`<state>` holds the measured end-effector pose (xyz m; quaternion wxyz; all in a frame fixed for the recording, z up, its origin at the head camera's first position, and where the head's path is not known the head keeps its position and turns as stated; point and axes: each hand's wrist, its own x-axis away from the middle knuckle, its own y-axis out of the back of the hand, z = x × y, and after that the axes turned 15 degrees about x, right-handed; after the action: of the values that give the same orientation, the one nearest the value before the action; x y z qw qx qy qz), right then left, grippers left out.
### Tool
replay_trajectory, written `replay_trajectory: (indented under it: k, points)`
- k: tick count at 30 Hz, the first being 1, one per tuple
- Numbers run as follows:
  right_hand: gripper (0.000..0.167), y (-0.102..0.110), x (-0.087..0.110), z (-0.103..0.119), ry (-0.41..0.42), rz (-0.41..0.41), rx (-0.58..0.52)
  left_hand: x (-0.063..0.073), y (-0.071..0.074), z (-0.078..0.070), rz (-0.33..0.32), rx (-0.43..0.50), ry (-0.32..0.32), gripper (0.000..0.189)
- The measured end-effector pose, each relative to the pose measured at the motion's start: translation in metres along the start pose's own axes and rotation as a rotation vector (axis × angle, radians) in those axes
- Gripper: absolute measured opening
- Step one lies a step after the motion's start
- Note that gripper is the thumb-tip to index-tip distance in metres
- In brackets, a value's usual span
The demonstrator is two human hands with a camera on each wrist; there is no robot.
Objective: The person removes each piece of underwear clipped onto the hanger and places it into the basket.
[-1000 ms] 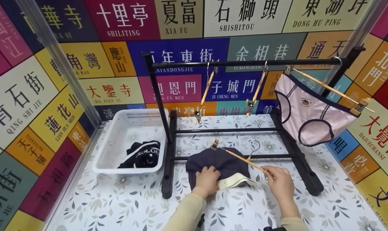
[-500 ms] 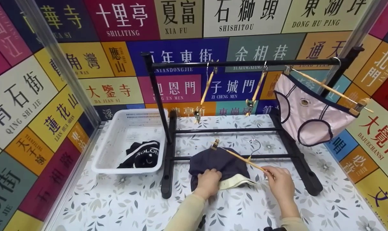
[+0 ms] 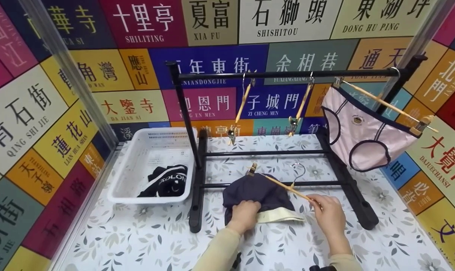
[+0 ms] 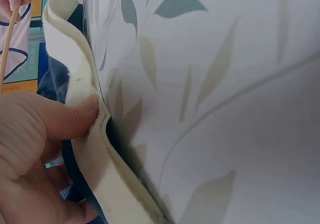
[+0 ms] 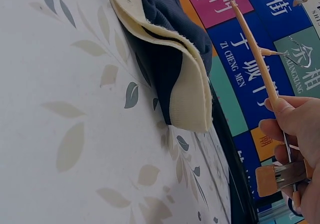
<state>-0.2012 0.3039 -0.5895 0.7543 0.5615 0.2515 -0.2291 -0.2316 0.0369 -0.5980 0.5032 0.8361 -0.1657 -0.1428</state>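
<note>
At lower centre, the left hand (image 3: 244, 216) pinched the cream waistband (image 3: 282, 216) of a dark garment (image 3: 250, 187); the band ran rightward toward the right hand (image 3: 329, 215), which, farther off, gripped a clip hanger (image 3: 278, 182) slanting up-left behind it.
</note>
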Motion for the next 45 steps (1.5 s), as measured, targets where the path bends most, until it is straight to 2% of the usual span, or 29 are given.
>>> replay_trajectory:
  k: [7, 17, 21, 29, 38, 45]
  points:
    - [0.017, 0.001, -0.001, 0.0, -0.011, 0.02, 0.007, 0.0, 0.003, 0.004, -0.013, 0.026, -0.023, 0.019]
    - [0.017, 0.004, -0.002, -0.002, -0.029, 0.017, 0.016, 0.0, 0.021, 0.012, -0.102, 0.09, -0.108, 0.01]
    - [0.017, 0.005, -0.003, -0.003, -0.029, 0.016, 0.011, 0.0, 0.033, 0.016, -0.146, 0.111, -0.126, 0.01]
    - [0.018, 0.005, -0.002, -0.005, -0.04, 0.006, 0.015, -0.001, 0.058, 0.022, -0.202, 0.114, -0.118, 0.012]
    - [0.018, 0.007, -0.003, -0.009, -0.031, 0.0, 0.021, 0.0, 0.092, 0.033, -0.279, 0.107, -0.194, 0.011]
    - [0.017, 0.01, -0.004, -0.011, -0.017, -0.018, 0.023, -0.001, 0.119, 0.042, -0.311, 0.099, -0.171, 0.012]
